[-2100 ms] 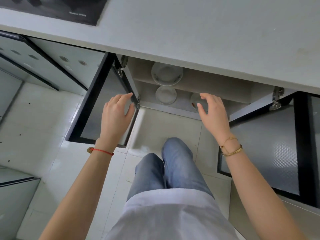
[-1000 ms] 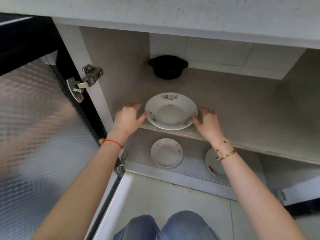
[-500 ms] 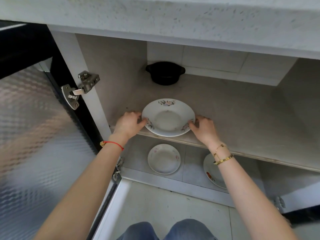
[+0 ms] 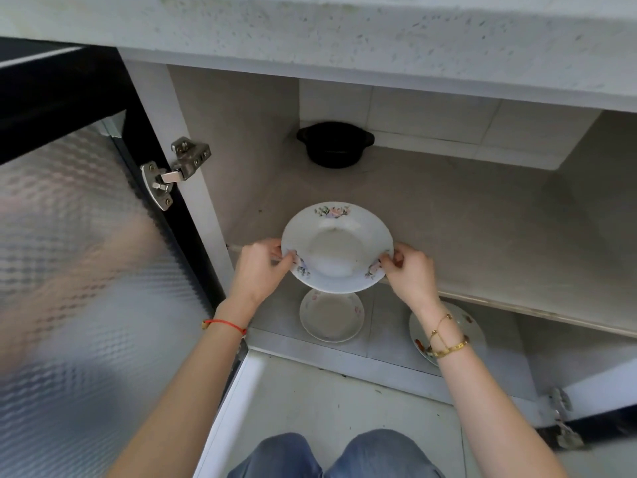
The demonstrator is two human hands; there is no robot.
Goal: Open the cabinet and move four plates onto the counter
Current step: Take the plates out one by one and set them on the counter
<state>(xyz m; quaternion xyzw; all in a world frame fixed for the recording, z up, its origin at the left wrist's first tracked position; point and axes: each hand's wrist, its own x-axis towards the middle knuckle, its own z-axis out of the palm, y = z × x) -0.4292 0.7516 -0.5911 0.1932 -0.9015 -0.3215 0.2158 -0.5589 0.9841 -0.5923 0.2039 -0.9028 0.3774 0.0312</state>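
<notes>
The cabinet stands open under the grey counter [image 4: 379, 36]. A white floral plate [image 4: 336, 246] is held at the front edge of the upper shelf [image 4: 482, 243], overhanging it. My left hand [image 4: 260, 267] grips its left rim and my right hand [image 4: 410, 270] grips its right rim. On the cabinet floor below lies a second, smaller plate [image 4: 331, 317]. A third plate [image 4: 472, 326] lies to its right, partly hidden by my right wrist.
A black pot [image 4: 334, 143] sits at the back of the upper shelf. The left door [image 4: 86, 270], with textured glass, hangs open beside my left arm on its metal hinge [image 4: 172, 170]. The right door's hinge [image 4: 562, 422] shows at lower right. My knees are over the tiled floor.
Both hands have closed on the floral plate's rim and drawn it toward me, so it now overhangs the shelf edge. Earlier the doors were opened and my view dropped down to the cabinet.
</notes>
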